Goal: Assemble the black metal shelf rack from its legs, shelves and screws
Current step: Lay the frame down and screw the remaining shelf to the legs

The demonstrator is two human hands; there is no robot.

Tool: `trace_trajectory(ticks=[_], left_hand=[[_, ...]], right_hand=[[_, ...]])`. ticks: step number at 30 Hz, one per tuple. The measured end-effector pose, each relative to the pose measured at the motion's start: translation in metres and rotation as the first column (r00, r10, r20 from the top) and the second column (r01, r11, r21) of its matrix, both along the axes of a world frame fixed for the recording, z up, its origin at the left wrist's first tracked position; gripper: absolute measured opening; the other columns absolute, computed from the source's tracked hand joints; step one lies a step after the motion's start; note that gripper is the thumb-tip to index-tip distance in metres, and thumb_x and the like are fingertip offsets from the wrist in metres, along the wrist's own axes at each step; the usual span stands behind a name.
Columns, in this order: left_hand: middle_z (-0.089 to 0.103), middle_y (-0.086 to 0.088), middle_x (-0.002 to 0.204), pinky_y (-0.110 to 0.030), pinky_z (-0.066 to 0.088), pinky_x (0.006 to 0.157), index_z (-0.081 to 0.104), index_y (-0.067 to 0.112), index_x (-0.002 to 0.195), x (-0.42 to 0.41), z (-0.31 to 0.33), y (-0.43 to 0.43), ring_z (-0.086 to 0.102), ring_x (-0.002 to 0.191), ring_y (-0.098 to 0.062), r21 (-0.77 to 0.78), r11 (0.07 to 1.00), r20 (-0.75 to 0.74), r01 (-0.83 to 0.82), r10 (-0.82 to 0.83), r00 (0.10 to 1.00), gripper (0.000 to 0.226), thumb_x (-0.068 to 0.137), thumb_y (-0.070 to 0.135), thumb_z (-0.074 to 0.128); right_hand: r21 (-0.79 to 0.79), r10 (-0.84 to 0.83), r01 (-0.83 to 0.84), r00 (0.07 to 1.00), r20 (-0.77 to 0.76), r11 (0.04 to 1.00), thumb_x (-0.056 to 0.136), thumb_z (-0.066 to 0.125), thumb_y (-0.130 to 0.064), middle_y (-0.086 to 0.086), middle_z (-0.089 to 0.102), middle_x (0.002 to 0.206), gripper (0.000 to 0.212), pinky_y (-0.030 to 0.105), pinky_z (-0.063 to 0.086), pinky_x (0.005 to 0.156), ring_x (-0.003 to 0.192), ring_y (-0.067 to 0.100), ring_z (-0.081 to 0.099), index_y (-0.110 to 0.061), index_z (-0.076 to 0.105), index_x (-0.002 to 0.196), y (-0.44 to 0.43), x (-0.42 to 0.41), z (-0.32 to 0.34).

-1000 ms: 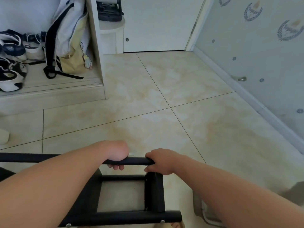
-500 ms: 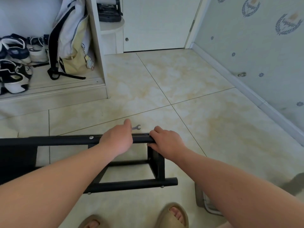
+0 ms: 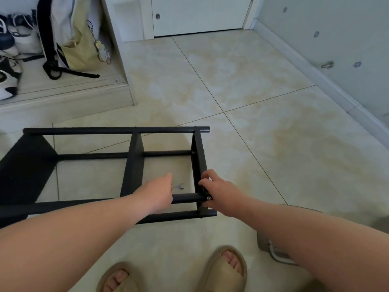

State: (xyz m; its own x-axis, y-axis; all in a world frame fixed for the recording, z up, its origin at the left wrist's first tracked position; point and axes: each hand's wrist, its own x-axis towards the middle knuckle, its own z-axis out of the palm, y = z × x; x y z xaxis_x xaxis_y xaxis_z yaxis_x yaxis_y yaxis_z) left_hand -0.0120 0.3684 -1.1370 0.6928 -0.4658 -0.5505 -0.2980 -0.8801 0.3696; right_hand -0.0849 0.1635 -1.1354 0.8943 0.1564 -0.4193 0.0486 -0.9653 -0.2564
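Black metal shelf rack point(image 3: 134, 165) lies on its side on the beige tiled floor point(image 3: 263, 144) at lower left, its far tube well short of the raised step point(image 3: 63, 102). The left hand point(image 3: 160, 192) holds a small silver wrench point(image 3: 178, 186) inside the frame. The right hand point(image 3: 219, 192) grips the rack's right end, and bare tiles run from there to the baseboard point(image 3: 336, 94).

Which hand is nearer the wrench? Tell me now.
Left. The left hand touches the wrench, covering its handle end; the right hand grips the end shelf, to the wrench's right.
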Motion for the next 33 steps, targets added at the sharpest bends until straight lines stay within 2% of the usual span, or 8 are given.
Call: trace_trajectory(ticks=[3, 10, 13, 16, 18, 23, 26, 33], left_hand=[[0.059, -0.006, 0.087, -0.038, 0.045, 0.061, 0.042, 0.019, 0.094, -0.004, -0.026, -0.006, 0.054, 0.071, -0.020, 0.044, 0.998, -0.056, 0.049, -0.046, 0.997, 0.010, 0.099, 0.011, 0.042], [0.054, -0.003, 0.088, -0.034, 0.042, 0.062, 0.043, 0.018, 0.100, -0.012, -0.057, -0.010, 0.051, 0.074, -0.019, 0.119, 0.987, -0.154, 0.105, -0.086, 0.984, 0.010, 0.096, 0.009, 0.041], [0.055, -0.003, 0.092, -0.035, 0.043, 0.066, 0.047, 0.015, 0.105, -0.004, -0.053, -0.013, 0.053, 0.079, -0.020, 0.139, 0.983, -0.174, 0.118, -0.093, 0.980, 0.011, 0.098, 0.010, 0.040], [0.059, -0.008, 0.108, -0.031, 0.043, 0.072, 0.052, 0.009, 0.118, 0.005, -0.044, -0.018, 0.053, 0.090, -0.023, 0.194, 0.962, -0.229, 0.192, -0.145, 0.963, 0.021, 0.101, 0.012, 0.040], [0.061, -0.012, 0.118, -0.030, 0.043, 0.079, 0.056, 0.006, 0.121, 0.006, -0.041, -0.019, 0.053, 0.094, -0.023, 0.231, 0.935, -0.281, 0.269, -0.201, 0.939, 0.026, 0.102, 0.012, 0.039], [0.062, -0.011, 0.121, -0.032, 0.045, 0.083, 0.057, 0.008, 0.123, -0.008, -0.047, -0.005, 0.057, 0.098, -0.025, 0.266, 0.878, -0.398, 0.397, -0.275, 0.875, 0.028, 0.100, 0.011, 0.041], [0.065, -0.012, 0.117, -0.034, 0.050, 0.084, 0.058, 0.007, 0.120, -0.010, -0.056, -0.001, 0.062, 0.101, -0.027, 0.206, 0.904, -0.444, 0.375, -0.255, 0.859, 0.027, 0.099, 0.009, 0.043], [0.071, 0.004, 0.079, -0.023, 0.054, 0.073, 0.071, 0.014, 0.100, 0.008, -0.082, -0.009, 0.068, 0.071, -0.010, -0.123, 0.987, -0.517, 0.103, -0.152, 0.843, 0.011, 0.097, 0.018, 0.060]], right_hand=[[-0.021, 0.016, -0.016, 1.000, -0.016, 1.000, 0.091, 0.071, -0.027, -0.002, 0.023, 0.148, 0.051, 0.041, 0.052, 0.075, 0.085, 0.034, 0.061, -0.011, 0.049, 0.134, -0.006, -0.005, -0.024], [0.049, 0.052, -0.051, 0.999, -0.010, 0.997, 0.092, 0.070, -0.028, -0.002, 0.009, 0.155, 0.053, 0.045, 0.055, 0.079, 0.082, 0.033, 0.064, -0.011, 0.047, 0.137, -0.007, -0.025, -0.057], [0.038, 0.089, -0.089, 0.996, 0.003, 0.995, 0.087, 0.072, -0.050, -0.001, 0.015, 0.157, 0.070, 0.038, 0.052, 0.089, 0.106, 0.027, 0.059, -0.016, 0.045, 0.141, -0.011, -0.022, -0.052], [-0.077, 0.196, -0.192, 0.980, 0.044, 0.978, 0.079, 0.065, -0.073, 0.003, 0.016, 0.162, 0.096, 0.040, 0.036, 0.111, 0.138, 0.030, 0.036, -0.020, 0.032, 0.152, -0.018, -0.012, -0.046], [-0.145, 0.242, -0.236, 0.970, 0.025, 0.961, 0.075, 0.057, -0.084, 0.004, 0.002, 0.168, 0.115, 0.042, 0.017, 0.122, 0.153, 0.029, 0.010, -0.020, 0.014, 0.160, -0.024, -0.002, -0.042], [-0.199, 0.375, -0.382, 0.924, -0.073, 0.902, 0.061, 0.039, -0.102, 0.009, -0.031, 0.163, 0.143, 0.046, -0.014, 0.124, 0.150, 0.029, -0.030, -0.013, -0.016, 0.159, -0.016, 0.004, -0.050], [-0.204, 0.394, -0.397, 0.917, -0.057, 0.895, 0.057, 0.033, -0.105, 0.016, -0.029, 0.163, 0.149, 0.050, -0.013, 0.124, 0.149, 0.035, -0.031, -0.005, -0.012, 0.159, -0.002, -0.007, -0.057], [-0.187, 0.427, -0.414, 0.904, 0.034, 0.891, 0.064, 0.031, -0.103, 0.023, -0.011, 0.166, 0.143, 0.054, 0.002, 0.126, 0.153, 0.039, -0.015, 0.001, 0.006, 0.159, 0.009, -0.021, -0.066]])
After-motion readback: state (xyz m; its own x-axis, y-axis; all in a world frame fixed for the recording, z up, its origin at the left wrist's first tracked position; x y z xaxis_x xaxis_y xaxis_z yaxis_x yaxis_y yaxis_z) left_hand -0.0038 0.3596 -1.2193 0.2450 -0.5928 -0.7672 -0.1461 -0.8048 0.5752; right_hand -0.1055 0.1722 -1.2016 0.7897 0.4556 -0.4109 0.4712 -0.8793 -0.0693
